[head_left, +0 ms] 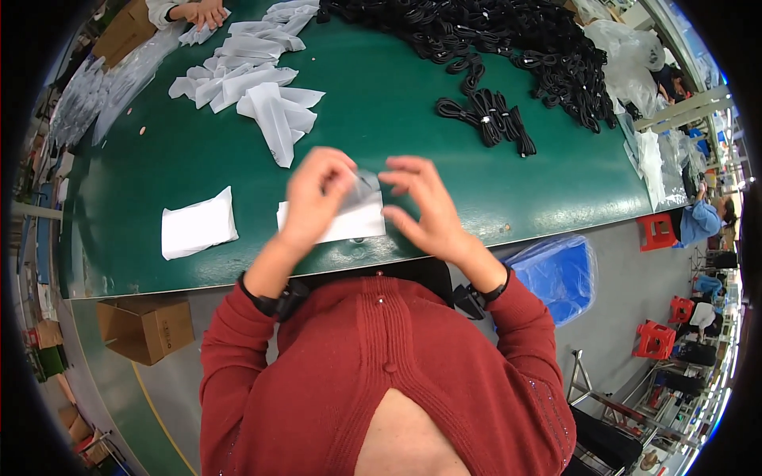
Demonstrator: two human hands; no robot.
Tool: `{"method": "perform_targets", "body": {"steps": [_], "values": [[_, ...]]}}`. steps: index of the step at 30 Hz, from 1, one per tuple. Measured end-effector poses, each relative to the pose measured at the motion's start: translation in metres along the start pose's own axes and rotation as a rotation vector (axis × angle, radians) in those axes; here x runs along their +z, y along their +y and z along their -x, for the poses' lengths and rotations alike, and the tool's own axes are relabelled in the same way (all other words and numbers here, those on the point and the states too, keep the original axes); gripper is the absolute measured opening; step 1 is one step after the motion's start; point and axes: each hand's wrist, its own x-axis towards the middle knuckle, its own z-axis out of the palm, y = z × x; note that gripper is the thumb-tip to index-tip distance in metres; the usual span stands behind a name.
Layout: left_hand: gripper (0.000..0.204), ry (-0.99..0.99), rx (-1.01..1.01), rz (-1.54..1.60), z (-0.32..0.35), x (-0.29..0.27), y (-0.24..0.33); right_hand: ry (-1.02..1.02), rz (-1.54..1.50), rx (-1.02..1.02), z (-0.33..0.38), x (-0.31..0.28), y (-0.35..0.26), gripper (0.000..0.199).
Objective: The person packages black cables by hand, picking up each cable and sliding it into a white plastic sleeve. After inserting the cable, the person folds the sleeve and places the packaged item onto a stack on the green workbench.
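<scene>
1. Reference: clock positions centre on the gap between the hands, above the green bench (381,95).
2. Workpiece: one grey translucent piece (367,186) lies at the centre, blurred, over a white stack (357,227) at 7 o'clock.
3. Left hand (312,202): fingers and thumb curl close together beside the piece; blur hides whether they clamp it; cannot tell.
4. Right hand (429,213): fingers and thumb stand apart; fingertips are just beside the piece, contact uncertain.
5. Handling (judgement): the piece is probably light, soft film, somewhat slippery and easily creased. Take hold at an edge or corner, using light fingertip pressure.
6. Count, white items: two, namely the stack beneath the hands and a white packet (198,224) near 9 o'clock.
7. Count, pale bags (278,115) at 10 o'clock: several, overlapping; exact number indeterminable.
8. Count, black cables: one small group (488,119) at 2 o'clock and one large heap (548,55) beyond; individual coils overlap and cannot be counted.
9. Count, containers: one blue bin (559,282), 4 o'clock; one open cardboard box (163,329), 8 o'clock.
</scene>
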Motion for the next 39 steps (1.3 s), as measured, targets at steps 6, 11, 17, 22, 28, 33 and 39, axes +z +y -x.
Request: {"method": "perform_targets", "body": {"steps": [6, 11, 17, 22, 28, 33, 39], "values": [[0.01, 0.412, -0.002, 0.048, -0.044, -0.066, 0.014, 0.368, 1.016, 0.133, -0.032, -0.075, 0.105, 0.035], [0.019, 0.122, 0.069, -0.264, -0.01, -0.027, 0.015, 0.219, 1.161, 0.217, -0.009, -0.103, 0.155, 0.031], [0.014, -0.158, 0.179, -0.458, 0.034, 0.033, -0.013, 0.245, 0.357, 0.455, 0.01, -0.073, 0.094, 0.025], [0.01, -0.179, 0.118, -0.503, 0.035, 0.039, -0.024, -0.023, 0.293, 0.248, 0.031, -0.042, 0.032, 0.025], [0.007, -0.162, -0.216, -0.189, 0.031, 0.031, -0.014, -0.113, 0.356, 0.093, 0.044, -0.036, 0.011, 0.029], [0.007, -0.109, -0.364, 0.011, 0.032, 0.029, -0.021, -0.22, 0.459, -0.037, 0.042, -0.036, 0.005, 0.032], [0.007, -0.122, -0.298, -0.02, 0.033, 0.03, -0.014, -0.285, 0.454, -0.047, 0.039, -0.037, 0.008, 0.029]]}}
